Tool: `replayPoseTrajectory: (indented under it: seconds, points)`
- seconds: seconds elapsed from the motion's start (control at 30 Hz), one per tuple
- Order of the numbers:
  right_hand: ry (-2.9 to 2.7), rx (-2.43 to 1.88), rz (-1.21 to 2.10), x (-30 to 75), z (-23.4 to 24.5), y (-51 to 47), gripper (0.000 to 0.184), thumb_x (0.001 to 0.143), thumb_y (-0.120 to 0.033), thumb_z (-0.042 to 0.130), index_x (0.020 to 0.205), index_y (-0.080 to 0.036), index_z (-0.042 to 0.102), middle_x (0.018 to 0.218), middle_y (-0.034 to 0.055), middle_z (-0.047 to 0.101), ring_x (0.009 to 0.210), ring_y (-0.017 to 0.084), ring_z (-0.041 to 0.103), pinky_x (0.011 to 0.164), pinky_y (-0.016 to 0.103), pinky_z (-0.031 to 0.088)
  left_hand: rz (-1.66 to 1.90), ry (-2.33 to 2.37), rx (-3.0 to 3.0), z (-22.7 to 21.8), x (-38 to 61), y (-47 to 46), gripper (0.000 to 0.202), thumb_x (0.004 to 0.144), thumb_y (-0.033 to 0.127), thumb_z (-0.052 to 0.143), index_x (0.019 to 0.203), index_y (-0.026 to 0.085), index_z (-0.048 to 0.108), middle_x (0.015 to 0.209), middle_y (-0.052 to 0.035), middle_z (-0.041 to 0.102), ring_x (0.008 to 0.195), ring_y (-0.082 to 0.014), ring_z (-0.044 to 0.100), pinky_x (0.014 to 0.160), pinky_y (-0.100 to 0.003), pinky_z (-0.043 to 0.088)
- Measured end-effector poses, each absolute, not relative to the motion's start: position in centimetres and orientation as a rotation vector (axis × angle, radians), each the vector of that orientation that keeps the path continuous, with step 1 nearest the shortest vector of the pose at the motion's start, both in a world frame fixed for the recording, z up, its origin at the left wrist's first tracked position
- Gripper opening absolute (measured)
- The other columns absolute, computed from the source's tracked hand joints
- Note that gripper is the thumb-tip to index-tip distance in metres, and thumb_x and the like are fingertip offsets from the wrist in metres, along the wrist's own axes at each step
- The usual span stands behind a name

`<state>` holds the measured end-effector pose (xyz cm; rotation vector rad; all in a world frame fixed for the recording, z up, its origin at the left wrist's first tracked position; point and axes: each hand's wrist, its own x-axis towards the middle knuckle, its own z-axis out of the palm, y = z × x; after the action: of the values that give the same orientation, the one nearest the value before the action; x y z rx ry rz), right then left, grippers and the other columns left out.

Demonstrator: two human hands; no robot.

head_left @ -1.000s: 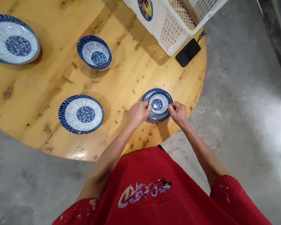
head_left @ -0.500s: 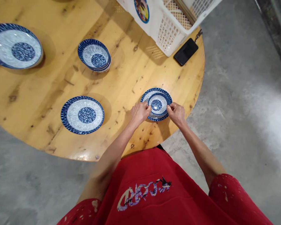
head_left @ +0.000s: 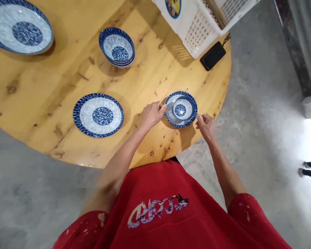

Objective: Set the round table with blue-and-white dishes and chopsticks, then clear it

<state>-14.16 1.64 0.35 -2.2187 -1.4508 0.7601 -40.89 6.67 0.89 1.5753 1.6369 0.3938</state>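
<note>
A small blue-and-white bowl (head_left: pixel 188 106) rests inside a small plate (head_left: pixel 170 116) with a dark blue rim, near the table's right edge. My left hand (head_left: pixel 153 113) is at the plate's left rim, thumb and forefinger closed on it. Just off the plate's right rim is my right hand (head_left: pixel 206 125), its fingers curled but slightly apart, with nothing visible in them. Left of my left hand, a larger flat plate (head_left: pixel 86 119) of the same pattern lies on the table.
Farther back on the wooden table (head_left: pixel 142 83) stand a stack of several bowls (head_left: pixel 116 43) and a large bowl (head_left: pixel 2 24). A white plastic basket (head_left: pixel 199 36) and a black phone (head_left: pixel 213 56) are at the back right. Concrete floor (head_left: pixel 256 103) lies beyond the table's edge.
Both hands have let go of the small bowl, which now sits in the plate. They have moved apart to the plate's two sides. The view has shifted slightly.
</note>
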Motion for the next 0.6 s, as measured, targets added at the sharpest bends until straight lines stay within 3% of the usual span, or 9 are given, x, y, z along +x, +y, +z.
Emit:
replayPoseTrajectory:
  seconds: [0.27,0.6]
  points:
    - [-1.379,-2.195,0.663,-16.4,0.7,1.9,0.037,0.088,-0.053,0.052,0.091,-0.018,0.061,0.067,0.0031,0.067,0.049,0.015,0.062,0.05,0.025,0.046,0.451,1.594,1.549,0.6,-43.3,5.0,0.031,0.092,0.038,0.044,0.076,0.02,0.063,0.079,-0.0064,0.071,0.071,-0.0196,0.061,0.068,-0.029,0.038]
    - [-1.419,-1.899,0.603,-18.0,3.8,2.8,0.025,0.086,-0.044,0.053,0.081,-0.021,0.06,0.063,0.0011,0.063,0.048,0.016,0.058,0.047,0.028,0.045,0.484,1.674,1.508,2.4,-45.8,4.0,0.028,0.089,0.042,0.047,0.072,0.022,0.059,0.08,-0.0072,0.073,0.073,-0.0206,0.065,0.062,-0.028,0.039]
